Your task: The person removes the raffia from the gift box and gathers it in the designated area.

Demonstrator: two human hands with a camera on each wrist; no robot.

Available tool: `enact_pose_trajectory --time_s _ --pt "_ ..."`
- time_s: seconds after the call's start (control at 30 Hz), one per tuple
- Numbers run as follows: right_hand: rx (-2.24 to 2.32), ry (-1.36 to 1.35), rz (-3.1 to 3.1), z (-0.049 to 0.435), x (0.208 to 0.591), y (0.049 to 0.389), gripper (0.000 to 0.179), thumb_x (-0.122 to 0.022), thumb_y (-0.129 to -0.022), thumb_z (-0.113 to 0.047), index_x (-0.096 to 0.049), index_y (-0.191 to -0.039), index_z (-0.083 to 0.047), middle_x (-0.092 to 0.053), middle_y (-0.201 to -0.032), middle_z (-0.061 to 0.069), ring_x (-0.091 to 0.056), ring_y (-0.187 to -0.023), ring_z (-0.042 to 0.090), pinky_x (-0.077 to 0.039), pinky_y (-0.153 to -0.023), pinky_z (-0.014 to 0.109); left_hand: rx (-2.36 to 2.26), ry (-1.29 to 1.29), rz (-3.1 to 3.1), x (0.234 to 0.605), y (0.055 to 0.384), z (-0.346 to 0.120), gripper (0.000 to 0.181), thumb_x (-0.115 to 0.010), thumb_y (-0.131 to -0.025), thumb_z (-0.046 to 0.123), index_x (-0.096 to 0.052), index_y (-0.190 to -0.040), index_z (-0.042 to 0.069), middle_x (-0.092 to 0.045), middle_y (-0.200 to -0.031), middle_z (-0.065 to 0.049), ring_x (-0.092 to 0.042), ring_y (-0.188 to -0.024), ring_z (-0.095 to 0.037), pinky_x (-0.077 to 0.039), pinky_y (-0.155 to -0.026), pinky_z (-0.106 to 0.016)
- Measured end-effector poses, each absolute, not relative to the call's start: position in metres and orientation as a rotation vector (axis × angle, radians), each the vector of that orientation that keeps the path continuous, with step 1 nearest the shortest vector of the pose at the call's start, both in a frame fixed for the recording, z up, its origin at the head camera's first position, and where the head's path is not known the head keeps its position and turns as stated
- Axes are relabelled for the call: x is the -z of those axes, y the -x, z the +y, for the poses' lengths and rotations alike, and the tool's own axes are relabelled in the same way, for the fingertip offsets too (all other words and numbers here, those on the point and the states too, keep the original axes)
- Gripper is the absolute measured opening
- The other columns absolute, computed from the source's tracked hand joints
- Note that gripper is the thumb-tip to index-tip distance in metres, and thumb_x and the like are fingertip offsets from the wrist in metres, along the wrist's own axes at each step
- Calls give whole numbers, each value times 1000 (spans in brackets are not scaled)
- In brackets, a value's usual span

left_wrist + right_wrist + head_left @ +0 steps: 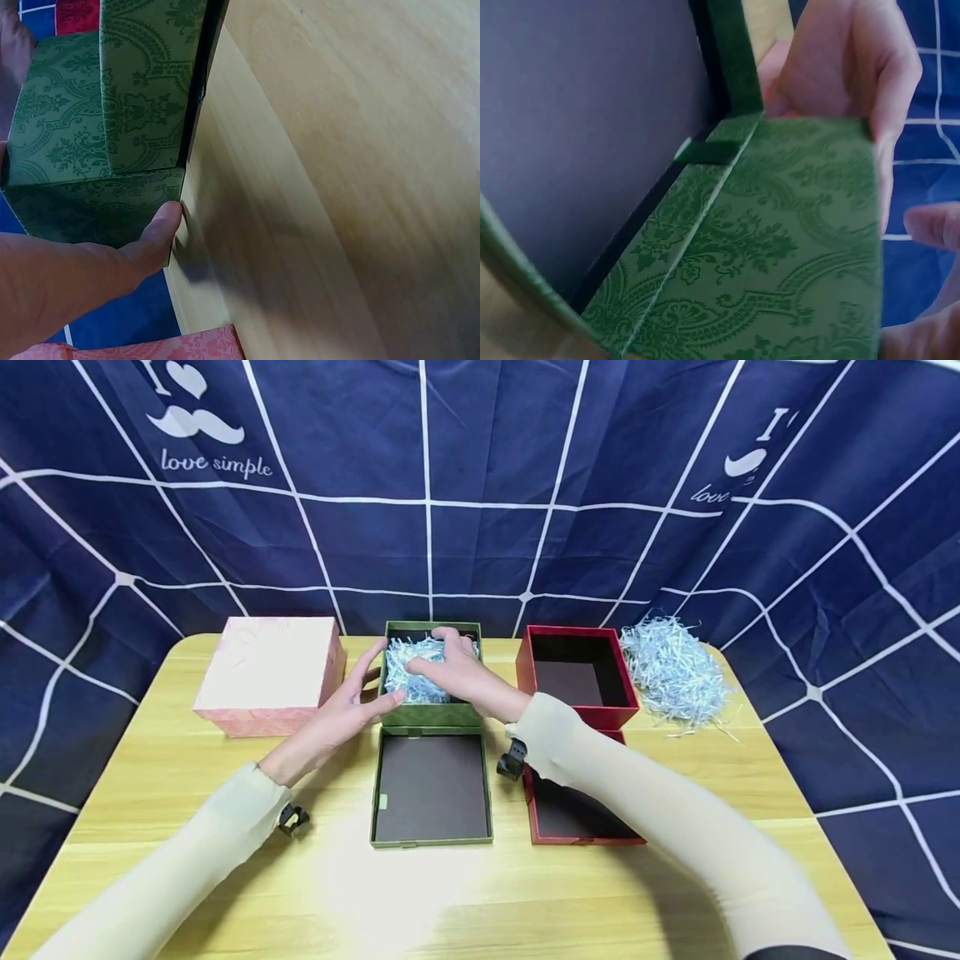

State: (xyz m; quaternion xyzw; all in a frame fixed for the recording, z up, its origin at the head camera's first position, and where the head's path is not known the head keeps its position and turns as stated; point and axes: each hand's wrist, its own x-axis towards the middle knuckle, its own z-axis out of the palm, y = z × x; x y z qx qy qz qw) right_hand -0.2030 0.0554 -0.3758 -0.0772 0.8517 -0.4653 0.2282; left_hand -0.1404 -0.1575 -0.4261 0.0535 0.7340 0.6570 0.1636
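A green patterned box (435, 716) stands open, its lid (431, 789) folded down toward the front. Light blue shredded paper (420, 677) fills part of the box. My left hand (348, 706) is spread at the box's left side, thumb at the near corner and the other fingers along the wall. In the left wrist view, that thumb (166, 221) lies against the green wall (90, 210). My right hand (461, 672) reaches over the box's right rim onto the shredded paper, thumb and fingers apart. Its fingertips are partly hidden.
A pink box (270, 664), closed, stands at the left. To the right is a red box (573, 681), open, with its lid (573, 810) folded forward under my right sleeve. A heap of blue shredded paper (675, 672) lies at the far right. A dark blue cloth (480, 552) hangs behind.
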Motion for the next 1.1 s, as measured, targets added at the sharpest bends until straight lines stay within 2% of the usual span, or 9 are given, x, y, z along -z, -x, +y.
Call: enact_pose_trajectory --time_s 0.27,0.5,0.73,0.97,1.1 --pt "1165 212 2278 49 386 219 91 -80 -97 -37 -27 -169 -17 -24 -171 18 -31 -153 34 -35 -121 58 -1885 -128 2047 427 143 -158 92 -69 -109 27 -7 -176 40 -14 -176 -25 -32 -155 -46 -41 -114 -59" --pt "1171 278 2217 45 396 226 94 -84 -94 -29 -28 -169 -14 -30 -170 17 -36 -149 33 -35 -122 52 -1905 -120 2048 427 144 -159 93 -71 -108 25 -11 -177 38 -18 -175 -24 -37 -152 -45 -49 -106 -50" --pt "1206 355 2121 43 403 233 98 -84 -96 -25 -23 -171 -12 -25 -174 16 -31 -155 31 -30 -125 50 -1918 -118 2048 428 145 -159 94 -73 -106 22 -13 -176 37 -19 -175 -23 -40 -150 -43 -54 -96 -40" --pt "1219 401 2051 40 404 237 98 -82 -97 -18 -20 -172 -10 -40 -162 15 -45 -138 27 -37 -118 39 -1915 -112 2055 427 147 -159 95 -75 -104 21 -15 -176 38 -21 -175 -23 -43 -148 -42 -54 -93 -38" --pt "1222 437 2028 39 406 238 93 -83 -97 -15 -25 -170 -8 -48 -153 13 -51 -129 23 -42 -111 32 -1888 -99 2077 427 148 -159 97 -77 -103 23 -14 -176 39 -21 -175 -23 -43 -148 -43 -54 -93 -39"
